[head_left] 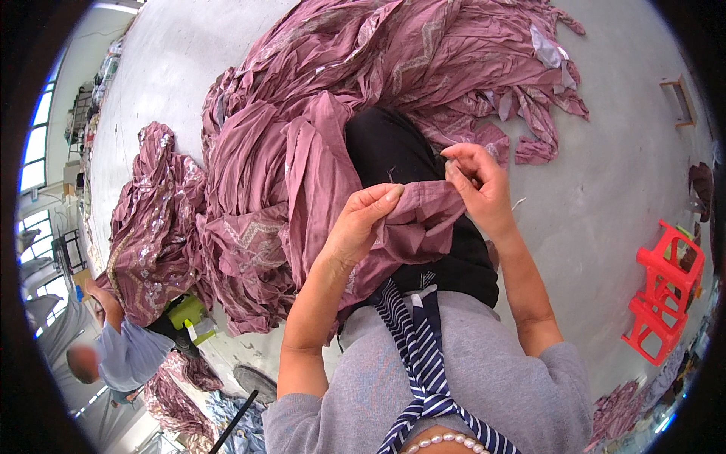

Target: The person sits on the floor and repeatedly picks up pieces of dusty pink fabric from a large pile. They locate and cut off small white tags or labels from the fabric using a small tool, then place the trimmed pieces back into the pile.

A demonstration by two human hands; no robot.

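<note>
A mauve garment [423, 227] lies across my lap, its hemmed edge stretched between my hands. My left hand [359, 219] pinches that edge between thumb and fingers. At the garment's right end, my right hand [482, 185] is closed, with thumb and fingertips drawn together. Something small and dark shows at its fingertips, too small to name. Black trousers [386, 147] cover my legs under the cloth. More of the mauve cloth [318, 159] drapes off my left side into a large patterned heap [423, 53] on the floor ahead.
Another mauve pile with shiny trim [155, 227] lies at the left, beside a green object [187, 312]. A person in light blue [132, 352] sits at far left. Red plastic stools [665, 291] stand at right, and a wooden frame [678, 102] lies at far right.
</note>
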